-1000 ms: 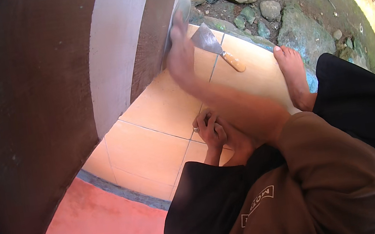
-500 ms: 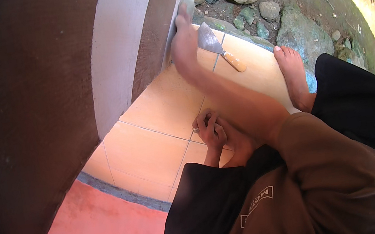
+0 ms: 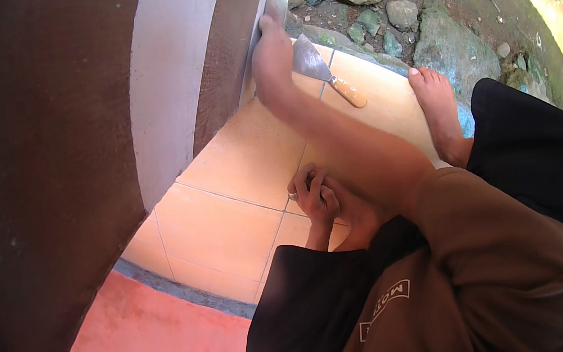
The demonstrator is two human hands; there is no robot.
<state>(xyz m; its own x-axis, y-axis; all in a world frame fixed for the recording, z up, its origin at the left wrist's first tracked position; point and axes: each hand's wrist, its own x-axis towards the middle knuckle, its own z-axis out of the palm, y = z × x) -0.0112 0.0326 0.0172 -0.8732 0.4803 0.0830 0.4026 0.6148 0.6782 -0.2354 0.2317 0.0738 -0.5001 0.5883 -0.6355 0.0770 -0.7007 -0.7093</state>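
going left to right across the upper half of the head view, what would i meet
Wide brown band → pale band → narrow brown band → right hand → scraper → bare foot → black clothing.

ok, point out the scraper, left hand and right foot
scraper [image 3: 331, 79], head view: where blade meets handle
left hand [image 3: 316, 200], head view: middle of the hand
right foot [image 3: 439, 106], head view: top of the foot

The wall [image 3: 43, 139] is dark brown with a pale grey band [image 3: 164, 70], the held piece [image 3: 279, 1] whitish-green, the tiles [image 3: 220, 225] peach with grey joint lines [image 3: 230, 197], the scraper [image 3: 310, 61] silver with an orange-tan handle [image 3: 349, 92], the floor [image 3: 149, 334] blotchy salmon-pink.
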